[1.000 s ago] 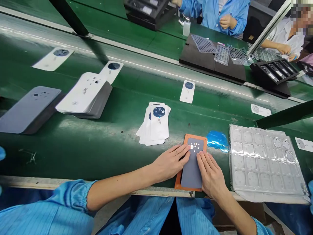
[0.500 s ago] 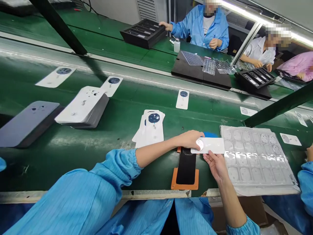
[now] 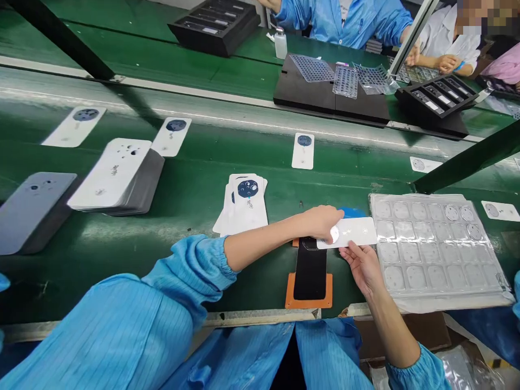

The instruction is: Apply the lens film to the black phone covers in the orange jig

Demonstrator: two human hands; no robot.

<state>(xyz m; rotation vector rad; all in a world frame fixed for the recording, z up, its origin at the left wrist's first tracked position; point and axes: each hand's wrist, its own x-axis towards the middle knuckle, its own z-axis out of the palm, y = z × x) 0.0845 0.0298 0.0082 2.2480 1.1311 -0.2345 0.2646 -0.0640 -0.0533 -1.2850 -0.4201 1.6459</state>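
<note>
My left hand [image 3: 323,221] grips the left end of a white phone back panel [image 3: 354,233], thumb over its round camera area. My right hand [image 3: 362,266] pinches the lower edge of that panel between thumb and fingers. The panel lies sideways above the top of a black plate [image 3: 311,273], which sits in an orange fixture [image 3: 291,295]. Behind the panel a blue piece [image 3: 351,213] shows in part. To the left lies a loose pile of white panels [image 3: 249,208] with dark round camera areas.
A clear blister tray [image 3: 439,252] with round pockets lies at right. Left stand a tall stack of white panels [image 3: 117,173] and a grey stack [image 3: 36,211]. Single panels [image 3: 303,157] are spread along the green bench. Dark slanted posts [image 3: 467,154] cross it. Co-workers sit opposite.
My view has shifted slightly. My hands still hold the panel, now turned so its small printed marks show. A co-worker opposite has let go of the black tray and reaches sideways.
</note>
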